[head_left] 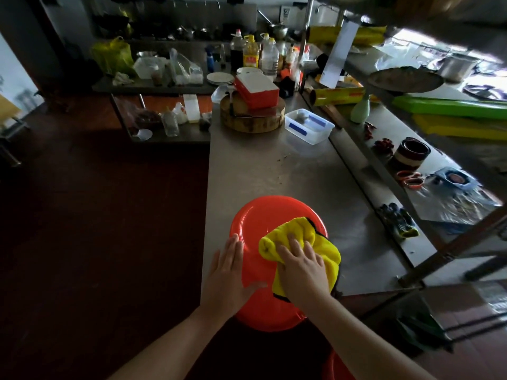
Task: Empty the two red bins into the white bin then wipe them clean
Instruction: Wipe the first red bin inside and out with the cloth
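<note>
A round red bin [263, 215] lies upside down at the near corner of the steel counter [288, 165], its base facing up and its near rim hanging over the counter's edge. My left hand [227, 272] rests flat on the bin's left side, fingers spread. My right hand [301, 270] presses a folded yellow cloth [299, 237] with black trim onto the bin's base. Another red object [336, 366] shows at the bottom edge, mostly hidden by my right forearm. I see no large white bin.
Farther along the counter stand a clear plastic box with blue tape [308, 126], a round wooden chopping block [252, 116] and a red-and-white box [256, 90] on it. Bottles [251, 54] crowd the back. A shelf on the right holds bowls [410, 154] and gloves [399, 219]. Dark floor lies to the left.
</note>
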